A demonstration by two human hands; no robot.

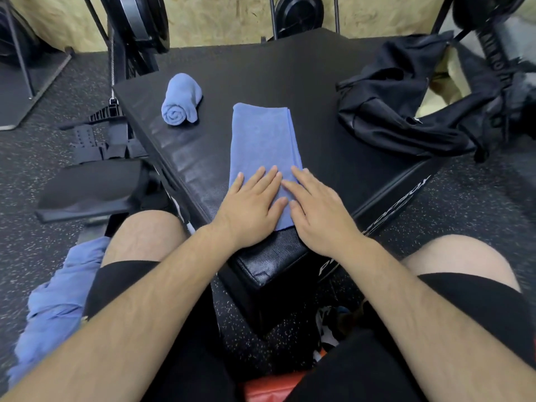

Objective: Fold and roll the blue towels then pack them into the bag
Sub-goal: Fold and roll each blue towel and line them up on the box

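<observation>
A blue towel [262,140] folded into a long strip lies flat on the black padded box [313,82], running away from me. My left hand [251,204] and my right hand [319,210] both press flat on its near end, fingers straight, side by side. A rolled blue towel [181,100] lies on the box at the far left. The black bag [406,103] slumps on the box's right side, its opening hard to make out. Several loose blue towels [58,309] are heaped beside my left thigh.
A black seat pad [90,190] and strapped footrests [98,140] of a gym machine stand left of the box. Machine frames and a wheel [298,13] line the far wall. Speckled rubber floor [464,204] surrounds the box. My bare knees flank its near corner.
</observation>
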